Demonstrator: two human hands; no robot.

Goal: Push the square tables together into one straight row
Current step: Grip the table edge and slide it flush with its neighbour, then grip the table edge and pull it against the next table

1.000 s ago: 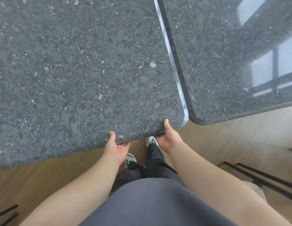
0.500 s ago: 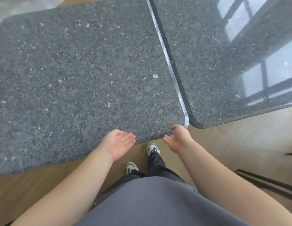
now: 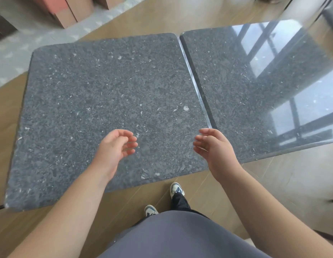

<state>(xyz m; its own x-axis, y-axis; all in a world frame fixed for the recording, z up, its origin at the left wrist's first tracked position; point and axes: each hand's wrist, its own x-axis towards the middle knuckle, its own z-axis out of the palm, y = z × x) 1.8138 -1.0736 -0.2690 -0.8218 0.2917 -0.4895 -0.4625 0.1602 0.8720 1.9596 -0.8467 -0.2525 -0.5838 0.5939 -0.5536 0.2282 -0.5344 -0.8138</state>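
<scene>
a: starting close in, where are the hands?

b: both are lifted over the near part of the left table (image 3: 106, 101). the left hand (image 3: 115, 146) and right hand (image 3: 214, 146) have fingers loosely curled, palms facing each other, grasping nothing and touching no edge.

a: and the tables themselves?

b: the left table sits side by side with the right table (image 3: 254, 94), long edges meeting along a thin seam that runs away from the person. the near edge of the left one looks to sit a little closer to the person's shoes (image 3: 177, 189) than the right one's, though the wide lens may exaggerate that.

a: so how to finish well?

b: i'd judge it best to check both ends of the seam first, then set flat palms on the near edge and nudge gently, so the fronts line up without opening the joint. farther off, only wooden floor (image 3: 162, 17) and some boxes (image 3: 63, 10).
</scene>
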